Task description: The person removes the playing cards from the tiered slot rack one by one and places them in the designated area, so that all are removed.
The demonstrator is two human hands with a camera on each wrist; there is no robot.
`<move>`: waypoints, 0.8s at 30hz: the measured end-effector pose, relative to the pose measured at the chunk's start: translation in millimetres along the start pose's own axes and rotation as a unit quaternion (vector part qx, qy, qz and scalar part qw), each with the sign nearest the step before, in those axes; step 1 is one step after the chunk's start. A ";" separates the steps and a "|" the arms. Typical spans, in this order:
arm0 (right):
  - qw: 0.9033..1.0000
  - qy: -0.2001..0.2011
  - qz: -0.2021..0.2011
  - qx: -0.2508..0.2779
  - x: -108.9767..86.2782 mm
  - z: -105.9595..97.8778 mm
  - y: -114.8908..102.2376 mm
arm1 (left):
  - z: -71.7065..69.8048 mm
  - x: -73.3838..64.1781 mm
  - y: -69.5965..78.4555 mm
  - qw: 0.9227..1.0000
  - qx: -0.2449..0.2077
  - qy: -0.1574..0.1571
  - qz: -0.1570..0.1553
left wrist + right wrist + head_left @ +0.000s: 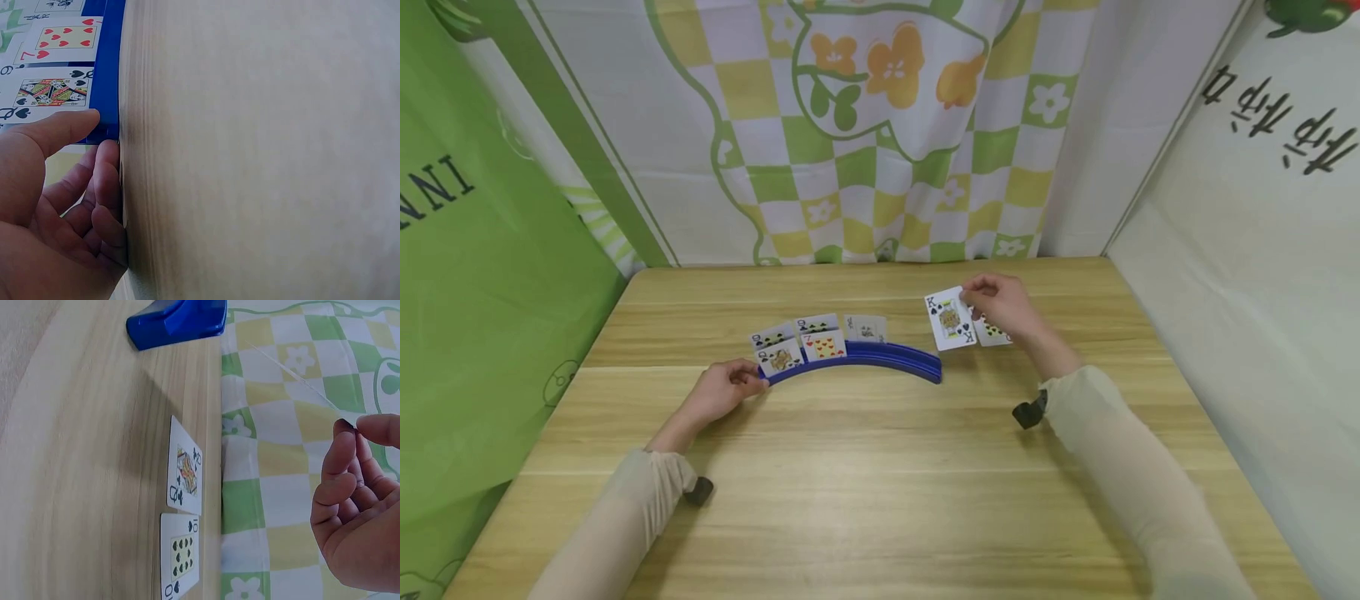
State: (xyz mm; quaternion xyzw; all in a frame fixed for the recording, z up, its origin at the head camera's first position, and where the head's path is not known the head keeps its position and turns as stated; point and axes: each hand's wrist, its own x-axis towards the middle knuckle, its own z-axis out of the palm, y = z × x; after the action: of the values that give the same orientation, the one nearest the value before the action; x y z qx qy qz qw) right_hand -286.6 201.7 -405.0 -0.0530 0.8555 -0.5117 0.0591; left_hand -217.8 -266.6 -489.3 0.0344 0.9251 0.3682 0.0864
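Head: "K" card (950, 320), R hand (1011, 308)

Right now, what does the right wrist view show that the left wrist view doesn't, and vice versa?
Right wrist only: the right hand pinching a card seen edge-on, its face unreadable here; a face-up queen and ten of spades lying on the table.

Left wrist only: the left hand pinching one end of the blue rack; the seven of hearts and queen of spades standing in it.

Both: part of the rack, at opposite ends, and the wooden tabletop.
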 end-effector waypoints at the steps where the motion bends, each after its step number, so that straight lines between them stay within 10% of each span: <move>1: 1.000 0.003 0.002 0.001 0.8 -1.2 0.6 | 0.0 0.1 -0.1 1.000 0.001 0.000 0.000; 24: 0.997 0.045 0.052 0.030 10.5 -41.4 25.1 | 0.1 -0.2 -2.3 1.000 0.003 -0.001 -0.006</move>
State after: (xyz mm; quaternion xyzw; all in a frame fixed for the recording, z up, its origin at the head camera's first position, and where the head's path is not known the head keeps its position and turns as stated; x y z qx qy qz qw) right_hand -304.2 247.8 -408.2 0.0163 0.8430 -0.5355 0.0486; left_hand -217.6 -268.3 -490.9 0.0299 0.9264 0.3645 0.0891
